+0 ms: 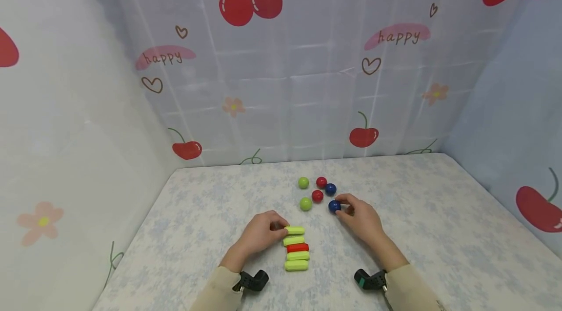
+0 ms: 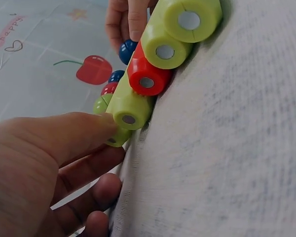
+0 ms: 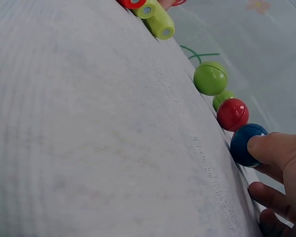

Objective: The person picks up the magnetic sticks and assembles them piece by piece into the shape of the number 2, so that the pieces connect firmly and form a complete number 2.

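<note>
A row of short magnetic rods with metal discs in their ends lies on the table. Several are yellow-green, and one red rod (image 1: 297, 248) sits in the middle of them. My left hand (image 1: 262, 233) pinches the left end of the farthest yellow-green rod (image 1: 295, 230) between thumb and forefinger. My right hand (image 1: 362, 218) holds the nearer blue ball (image 3: 243, 145) with thumb and fingertips, low at the tabletop. Beside that ball stand a red ball (image 1: 317, 196) and a green ball (image 1: 306, 204). The left wrist view shows the nearest yellow-green rod (image 2: 200, 15) close up.
Behind lie another green ball (image 1: 303, 183), red ball (image 1: 321, 182) and blue ball (image 1: 331, 189). The pale mottled tablecloth (image 1: 189, 233) covers the table. A cherry-printed curtain (image 1: 298, 106) rises along the back edge and both sides. Each wrist wears a black strap device (image 1: 254, 281).
</note>
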`<state>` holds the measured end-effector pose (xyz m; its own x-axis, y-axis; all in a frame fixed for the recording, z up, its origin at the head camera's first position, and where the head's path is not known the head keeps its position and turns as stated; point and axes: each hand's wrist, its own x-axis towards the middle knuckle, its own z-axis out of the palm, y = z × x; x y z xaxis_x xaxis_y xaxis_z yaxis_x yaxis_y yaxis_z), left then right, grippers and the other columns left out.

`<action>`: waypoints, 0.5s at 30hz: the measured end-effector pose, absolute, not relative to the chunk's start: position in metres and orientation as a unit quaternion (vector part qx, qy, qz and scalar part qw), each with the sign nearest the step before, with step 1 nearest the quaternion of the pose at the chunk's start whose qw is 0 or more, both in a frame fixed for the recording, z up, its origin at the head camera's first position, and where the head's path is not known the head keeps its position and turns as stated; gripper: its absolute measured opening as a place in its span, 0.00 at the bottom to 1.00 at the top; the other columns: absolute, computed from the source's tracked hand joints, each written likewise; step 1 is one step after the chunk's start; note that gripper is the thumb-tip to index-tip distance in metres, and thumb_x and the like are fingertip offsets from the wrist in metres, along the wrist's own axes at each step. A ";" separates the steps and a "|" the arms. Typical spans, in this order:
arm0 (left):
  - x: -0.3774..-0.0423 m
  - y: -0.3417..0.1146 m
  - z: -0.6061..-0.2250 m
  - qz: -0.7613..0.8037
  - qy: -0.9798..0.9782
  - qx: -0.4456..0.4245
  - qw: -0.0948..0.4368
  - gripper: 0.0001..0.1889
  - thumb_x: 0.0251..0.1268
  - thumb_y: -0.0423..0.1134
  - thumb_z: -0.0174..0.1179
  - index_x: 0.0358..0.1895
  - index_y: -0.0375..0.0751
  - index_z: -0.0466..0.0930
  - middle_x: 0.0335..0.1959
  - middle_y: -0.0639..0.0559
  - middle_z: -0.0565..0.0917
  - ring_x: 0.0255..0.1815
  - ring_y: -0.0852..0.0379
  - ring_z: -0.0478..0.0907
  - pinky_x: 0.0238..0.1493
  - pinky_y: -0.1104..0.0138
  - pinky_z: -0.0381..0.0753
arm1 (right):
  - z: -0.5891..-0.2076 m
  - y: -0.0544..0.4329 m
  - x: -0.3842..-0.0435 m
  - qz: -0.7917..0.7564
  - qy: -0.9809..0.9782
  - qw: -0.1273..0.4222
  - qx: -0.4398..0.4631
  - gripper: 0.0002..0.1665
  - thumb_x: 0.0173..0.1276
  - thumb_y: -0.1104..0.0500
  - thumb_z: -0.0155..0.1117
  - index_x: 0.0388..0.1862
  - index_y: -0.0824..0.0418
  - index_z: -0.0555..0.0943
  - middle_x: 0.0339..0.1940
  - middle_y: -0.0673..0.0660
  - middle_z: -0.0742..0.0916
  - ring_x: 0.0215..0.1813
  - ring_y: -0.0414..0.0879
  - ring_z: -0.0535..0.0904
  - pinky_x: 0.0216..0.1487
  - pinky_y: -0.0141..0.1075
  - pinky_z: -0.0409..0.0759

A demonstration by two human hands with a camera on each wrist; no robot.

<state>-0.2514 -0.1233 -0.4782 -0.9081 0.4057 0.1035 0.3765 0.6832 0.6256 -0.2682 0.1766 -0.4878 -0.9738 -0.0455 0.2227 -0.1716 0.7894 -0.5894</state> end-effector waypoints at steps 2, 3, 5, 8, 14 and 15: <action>-0.251 -0.123 -0.479 0.343 0.917 0.203 0.023 0.06 0.66 0.43 0.66 0.43 0.53 0.88 0.39 0.60 0.85 0.30 0.65 0.72 0.31 0.71 0.73 | -0.487 0.177 -0.268 0.319 -0.941 0.095 0.059 0.23 0.66 0.55 0.71 0.60 0.53 0.80 0.54 0.57 0.88 0.35 0.42 0.76 0.36 0.36 0.71; -0.251 -0.123 -0.478 0.348 0.916 0.198 0.025 0.06 0.66 0.43 0.66 0.43 0.53 0.88 0.39 0.59 0.85 0.31 0.65 0.73 0.31 0.71 0.73 | -0.487 0.177 -0.267 0.318 -0.942 0.092 0.062 0.24 0.66 0.55 0.71 0.60 0.53 0.80 0.54 0.57 0.88 0.36 0.42 0.76 0.37 0.36 0.72; -0.252 -0.122 -0.477 0.357 0.914 0.189 0.028 0.06 0.66 0.43 0.66 0.43 0.53 0.88 0.39 0.59 0.85 0.32 0.64 0.74 0.32 0.70 0.74 | -0.487 0.177 -0.267 0.313 -0.943 0.094 0.067 0.25 0.66 0.55 0.71 0.62 0.52 0.80 0.55 0.56 0.88 0.37 0.42 0.77 0.38 0.37 0.73; -0.255 -0.119 -0.475 0.370 0.911 0.181 0.031 0.05 0.66 0.43 0.66 0.43 0.53 0.88 0.39 0.59 0.85 0.33 0.63 0.75 0.33 0.70 0.76 | -0.487 0.177 -0.266 0.309 -0.943 0.099 0.076 0.25 0.65 0.55 0.72 0.62 0.52 0.81 0.54 0.56 0.88 0.38 0.42 0.78 0.39 0.37 0.75; -0.264 -0.111 -0.469 0.393 0.903 0.170 0.032 0.05 0.66 0.42 0.66 0.42 0.52 0.88 0.37 0.59 0.85 0.34 0.63 0.77 0.33 0.70 0.77 | -0.488 0.175 -0.265 0.325 -0.938 0.089 0.079 0.23 0.64 0.54 0.73 0.59 0.51 0.83 0.49 0.53 0.87 0.35 0.42 0.73 0.35 0.34 0.70; -0.265 -0.108 -0.468 0.398 0.901 0.170 0.031 0.05 0.66 0.42 0.66 0.42 0.52 0.88 0.37 0.59 0.85 0.34 0.62 0.77 0.33 0.70 0.78 | -0.489 0.174 -0.265 0.326 -0.938 0.086 0.079 0.23 0.64 0.54 0.73 0.58 0.51 0.83 0.48 0.53 0.87 0.35 0.41 0.73 0.35 0.34 0.70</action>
